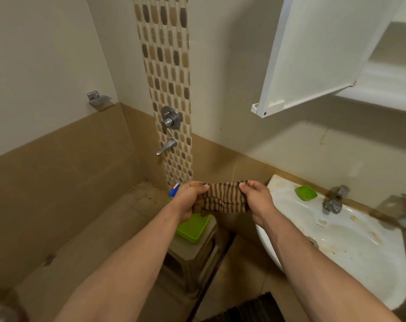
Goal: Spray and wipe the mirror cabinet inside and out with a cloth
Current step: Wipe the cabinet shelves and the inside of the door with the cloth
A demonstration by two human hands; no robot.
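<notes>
The striped cloth (222, 198), banded brown and tan, is stretched between both hands at chest height, in the gap between the shower corner and the washbasin (350, 249). The left hand (190, 201) is closed on its left end and the right hand (257, 201) pinches the right end between thumb and fingers, which looks like folding or straightening it into a pad for wiping. The mirror cabinet (383, 73) hangs up to the right above the basin, its white door (313, 54) swung wide so the pale shelves inside are open to reach; neither hand is near it yet. Below the left hand a green container (193, 227) sits on a beige plastic stool (195, 256), and a blue-capped object (174, 189), possibly the spray bottle, peeks out behind the wrist, too hidden to tell. A green soap dish (305, 192) and a tap (334, 198) sit on the stained basin rim.
</notes>
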